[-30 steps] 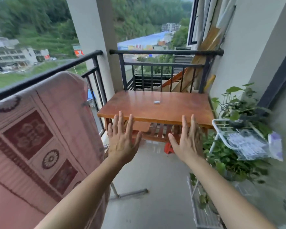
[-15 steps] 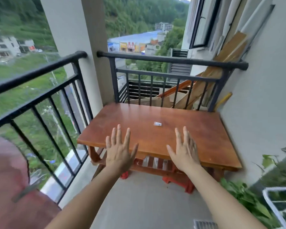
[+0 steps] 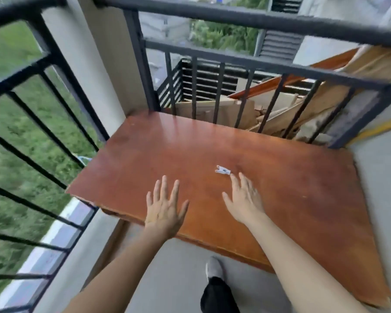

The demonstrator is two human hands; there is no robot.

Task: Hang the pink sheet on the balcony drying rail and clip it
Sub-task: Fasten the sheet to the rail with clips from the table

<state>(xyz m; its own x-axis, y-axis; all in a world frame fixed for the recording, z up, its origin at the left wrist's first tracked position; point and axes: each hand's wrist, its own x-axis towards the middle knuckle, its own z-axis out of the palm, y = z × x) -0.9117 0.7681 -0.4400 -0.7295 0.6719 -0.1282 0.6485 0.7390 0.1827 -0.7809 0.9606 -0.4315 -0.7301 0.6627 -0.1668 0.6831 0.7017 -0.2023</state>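
Note:
A small white clothes clip (image 3: 223, 170) lies on the brown wooden table (image 3: 291, 199). My right hand (image 3: 244, 198) hovers flat over the table with fingers spread, its fingertips just short of the clip. My left hand (image 3: 165, 207) is also open with spread fingers, over the table's near edge to the left of the right hand. Neither hand holds anything. The black balcony rail (image 3: 246, 19) runs along the top and down the left side. The pink sheet is out of view.
A white pillar (image 3: 95, 71) stands at the rail's corner. Behind the far railing lie cardboard and wooden boards (image 3: 280, 109). My shoe and dark trouser leg (image 3: 215, 283) are on the grey floor below the table edge. Grass lies beyond the left railing.
I have walked up to the table and now look down on it. The pink sheet on the left rail has slid out of view. My right hand has reached close to the clip.

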